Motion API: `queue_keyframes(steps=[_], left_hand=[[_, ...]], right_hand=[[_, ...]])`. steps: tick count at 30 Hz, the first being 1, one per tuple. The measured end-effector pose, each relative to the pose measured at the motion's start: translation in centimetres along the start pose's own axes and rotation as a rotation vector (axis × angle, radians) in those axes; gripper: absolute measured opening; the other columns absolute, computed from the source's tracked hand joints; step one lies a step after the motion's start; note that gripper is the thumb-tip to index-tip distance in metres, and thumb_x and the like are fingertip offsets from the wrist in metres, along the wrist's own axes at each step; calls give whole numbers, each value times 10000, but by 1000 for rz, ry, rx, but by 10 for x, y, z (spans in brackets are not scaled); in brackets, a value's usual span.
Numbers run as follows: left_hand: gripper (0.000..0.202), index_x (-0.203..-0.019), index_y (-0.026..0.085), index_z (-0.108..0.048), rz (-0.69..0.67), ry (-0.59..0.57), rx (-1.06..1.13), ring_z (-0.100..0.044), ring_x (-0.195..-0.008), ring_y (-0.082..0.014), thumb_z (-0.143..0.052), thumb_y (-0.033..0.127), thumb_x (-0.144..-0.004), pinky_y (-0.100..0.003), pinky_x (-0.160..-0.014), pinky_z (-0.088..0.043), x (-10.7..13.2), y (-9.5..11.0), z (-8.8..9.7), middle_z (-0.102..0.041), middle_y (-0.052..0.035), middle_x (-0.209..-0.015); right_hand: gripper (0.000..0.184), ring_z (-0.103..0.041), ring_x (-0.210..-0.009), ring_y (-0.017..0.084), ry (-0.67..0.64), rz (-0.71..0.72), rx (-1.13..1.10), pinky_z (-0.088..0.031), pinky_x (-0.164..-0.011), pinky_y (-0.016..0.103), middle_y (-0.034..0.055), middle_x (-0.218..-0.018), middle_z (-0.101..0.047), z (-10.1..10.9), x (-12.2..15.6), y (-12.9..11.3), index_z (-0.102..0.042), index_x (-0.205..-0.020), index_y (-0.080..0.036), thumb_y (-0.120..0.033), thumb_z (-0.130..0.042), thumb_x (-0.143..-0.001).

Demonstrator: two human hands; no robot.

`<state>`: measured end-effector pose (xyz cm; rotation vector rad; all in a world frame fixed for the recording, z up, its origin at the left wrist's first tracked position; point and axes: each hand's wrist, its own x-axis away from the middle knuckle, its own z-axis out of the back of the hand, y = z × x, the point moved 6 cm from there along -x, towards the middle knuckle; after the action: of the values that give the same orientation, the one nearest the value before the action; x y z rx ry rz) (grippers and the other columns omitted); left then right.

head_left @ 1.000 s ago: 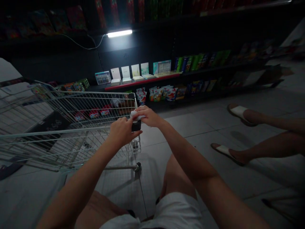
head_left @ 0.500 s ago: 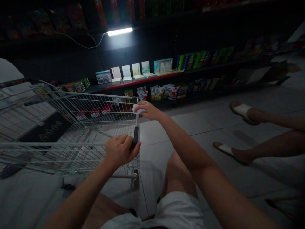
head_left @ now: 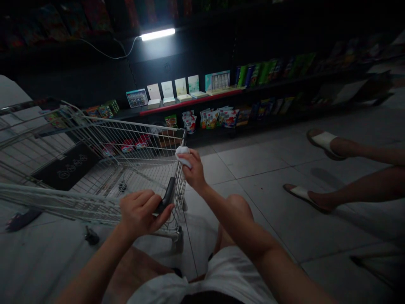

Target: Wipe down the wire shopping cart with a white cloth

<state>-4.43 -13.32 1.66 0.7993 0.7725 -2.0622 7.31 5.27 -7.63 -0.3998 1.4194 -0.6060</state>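
Observation:
A wire shopping cart (head_left: 139, 124) stands in front of me, reaching off to the left. My left hand (head_left: 142, 213) is wrapped round its black handle (head_left: 169, 192), the thumb along the near side. In my right hand (head_left: 194, 169) is a crumpled white cloth (head_left: 182, 155), pinched between the fingers. The cloth lies against the cart's near end, just beyond the handle; the fingers partly cover it. Inside the cart is a dark panel (head_left: 91, 156) with pale round marks.
A dark shelf (head_left: 152, 110) holds upright booklets (head_left: 167, 89), boxed sets (head_left: 218, 81) and snack bags (head_left: 210, 118). A lit tube lamp (head_left: 158, 34) hangs above, trailing a white cable. Another person's sandalled feet (head_left: 300, 194) rest on the tiled floor (head_left: 262, 185) at right.
My left hand has moved left and nearer to me, the cart's handle tilting with it. My right hand and the cloth have come down slightly towards me.

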Motion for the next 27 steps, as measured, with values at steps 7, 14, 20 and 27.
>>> queue_keyframes(steps=[7,14,20,27], left_hand=[[243,-665,200,-528,25,-61,34,-490,-490,-101,-692,308,-808,-249,-487,-354,14,-22,5,-520,29,-554],[331,-603,203,-464,109,-239,95,-400,-482,-99,-552,344,-889,-261,-490,-289,18,-48,6,-411,34,-537],[520,-589,200,-453,333,-645,13,-474,-529,-126,-344,544,-963,-275,-530,-282,15,-67,-5,-486,-5,-565],[589,-1060,190,-593,525,-1071,-300,-690,-808,-259,-171,594,-983,-306,-594,-385,-15,-70,-34,-728,-94,-889]], right_hand=[[396,-558,-1068,225,-13,-96,32,-510,-948,399,79,-1078,-603,-34,138,21,-651,-1127,-220,-147,-460,-787],[470,-507,-1226,239,-46,11,43,-426,-1091,430,90,-1288,-535,-27,93,-40,-639,-1241,-247,-124,-478,-816],[438,-493,-1262,243,-151,185,189,-395,-1104,450,95,-1332,-537,-66,126,-39,-634,-1285,-269,-183,-470,-887],[453,-570,-1173,186,-311,198,194,-449,-1041,419,68,-1262,-624,-74,195,-11,-662,-1218,-259,-63,-445,-873]])
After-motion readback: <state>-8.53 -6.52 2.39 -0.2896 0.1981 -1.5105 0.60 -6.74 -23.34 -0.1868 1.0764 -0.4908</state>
